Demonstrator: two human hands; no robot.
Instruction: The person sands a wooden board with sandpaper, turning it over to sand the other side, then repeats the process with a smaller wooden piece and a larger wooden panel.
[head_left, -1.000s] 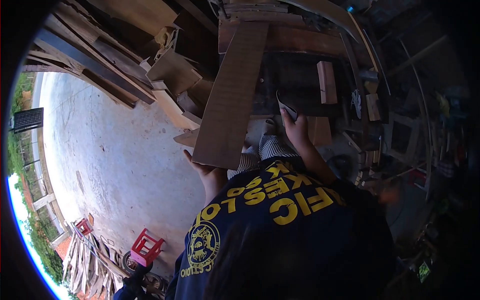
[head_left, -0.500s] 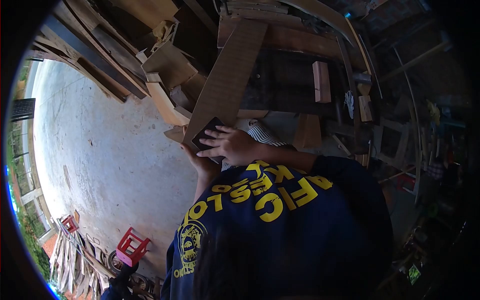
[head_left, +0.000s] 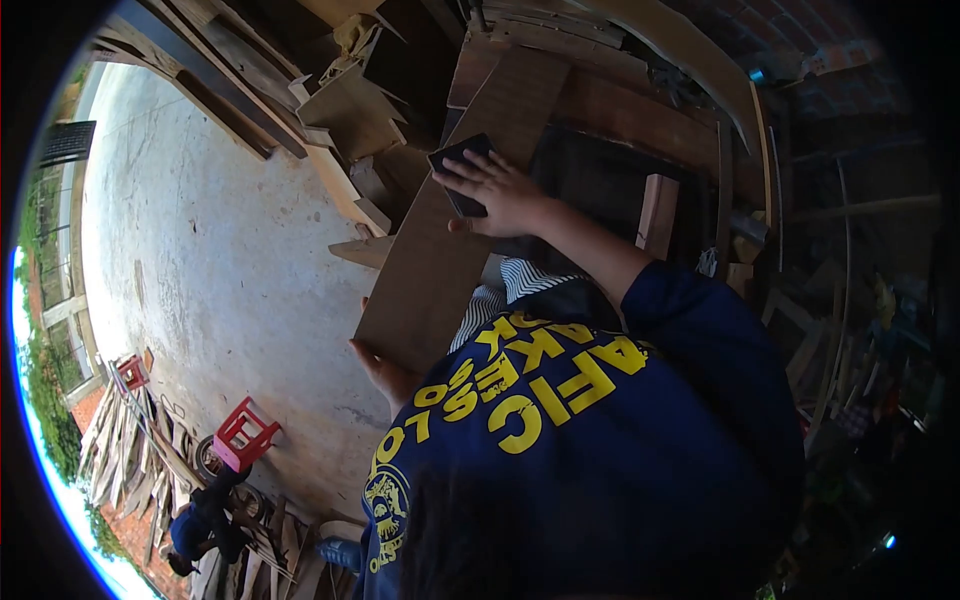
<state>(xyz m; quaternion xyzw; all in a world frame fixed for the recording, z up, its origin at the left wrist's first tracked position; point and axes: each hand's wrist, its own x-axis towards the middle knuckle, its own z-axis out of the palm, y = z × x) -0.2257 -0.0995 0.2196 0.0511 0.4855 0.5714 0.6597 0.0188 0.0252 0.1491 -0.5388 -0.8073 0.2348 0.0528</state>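
A long brown board [head_left: 425, 270] stretches from my lap up to the dark workbench. My right hand [head_left: 500, 195] lies with spread fingers on a dark, flat sheet [head_left: 455, 160], pressing it against the board's upper part. The sheet looks like sandpaper. At the board's near end, my left hand [head_left: 385, 370] holds the lower left edge, thumb and a fingertip showing beside it and the other fingers hidden underneath.
A wooden block [head_left: 657, 215] rests on the dark bench. Wood offcuts [head_left: 350, 115] are piled at upper left. On the concrete floor [head_left: 220, 250] stands a red stool [head_left: 245, 433]. Another person [head_left: 205, 525] is at lower left near scrap wood [head_left: 130, 450].
My right hand came from the right with the dark sheet onto the board's near end, then slid up along it. My left hand stays at the near end. The view has shifted.
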